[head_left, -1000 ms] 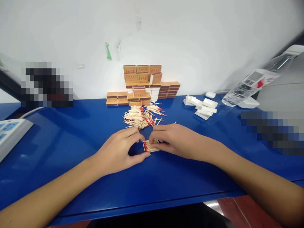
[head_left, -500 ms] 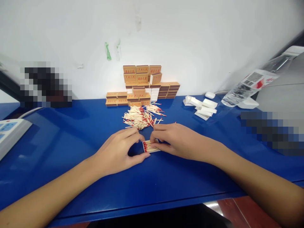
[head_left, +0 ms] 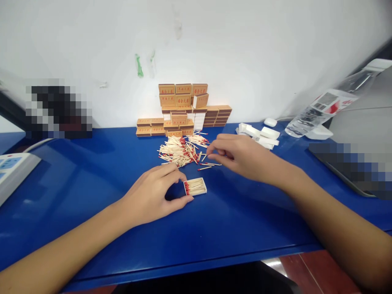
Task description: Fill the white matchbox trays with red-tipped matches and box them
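Note:
My left hand (head_left: pixel 159 192) holds a small white matchbox tray (head_left: pixel 206 190) on the table, thumb at its near left corner and forefinger at its far left corner. A layer of matches (head_left: pixel 194 187) lies in the tray, red heads to the left. My right hand (head_left: pixel 237 154) is curled at the right side of a heap of loose matches (head_left: pixel 176 151), thumb and forefinger close together. Whether a match is between those fingertips I cannot make out. Between the right hand and the tray, several stray matches (head_left: pixel 205 168) lie on the blue table (head_left: pixel 196 232).
Stacked yellow-brown matchboxes (head_left: pixel 183 101) stand against the wall behind the heap. Empty white trays (head_left: pixel 269 134) lie in a pile at the right, near a tilted plastic bottle (head_left: pixel 318 108). A white power strip (head_left: pixel 18 171) is at the left edge.
My right hand has left the tray and moved up and to the right, beside the match heap, uncovering the tray's right end. My left hand has stayed in place.

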Action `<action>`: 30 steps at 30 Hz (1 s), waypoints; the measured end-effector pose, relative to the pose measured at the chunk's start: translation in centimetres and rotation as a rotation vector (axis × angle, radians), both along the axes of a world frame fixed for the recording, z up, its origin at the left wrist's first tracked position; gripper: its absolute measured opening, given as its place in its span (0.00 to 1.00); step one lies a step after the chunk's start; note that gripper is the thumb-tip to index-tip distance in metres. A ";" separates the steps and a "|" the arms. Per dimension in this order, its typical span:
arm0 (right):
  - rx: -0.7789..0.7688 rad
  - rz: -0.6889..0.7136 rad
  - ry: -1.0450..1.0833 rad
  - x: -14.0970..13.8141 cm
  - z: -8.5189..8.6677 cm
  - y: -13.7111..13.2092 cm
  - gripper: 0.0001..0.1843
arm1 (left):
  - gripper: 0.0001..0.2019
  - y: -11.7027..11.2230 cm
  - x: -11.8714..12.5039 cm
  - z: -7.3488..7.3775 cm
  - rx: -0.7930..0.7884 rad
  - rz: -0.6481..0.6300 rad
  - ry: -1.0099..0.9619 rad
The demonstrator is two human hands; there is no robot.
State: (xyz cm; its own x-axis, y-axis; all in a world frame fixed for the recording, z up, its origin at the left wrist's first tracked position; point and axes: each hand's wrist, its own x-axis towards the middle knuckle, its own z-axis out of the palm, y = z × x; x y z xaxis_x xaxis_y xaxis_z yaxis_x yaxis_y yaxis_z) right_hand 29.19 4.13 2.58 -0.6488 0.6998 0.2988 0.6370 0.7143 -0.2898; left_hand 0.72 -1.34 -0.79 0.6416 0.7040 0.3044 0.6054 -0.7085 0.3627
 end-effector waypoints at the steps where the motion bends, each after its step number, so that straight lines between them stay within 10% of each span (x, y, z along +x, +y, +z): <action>1: -0.023 -0.008 -0.043 0.7 -0.1 0.6 0.08 | 0.13 0.0 0.0 0.0 0.002 0.001 -0.001; 7: -0.217 -0.017 -0.149 1.8 -0.8 1.6 0.09 | 0.11 -0.1 -0.2 0.1 0.001 0.016 0.000; 30: -0.212 -0.057 -0.134 -0.5 -1.2 0.2 0.11 | 0.12 0.0 -0.2 0.0 0.008 0.011 0.006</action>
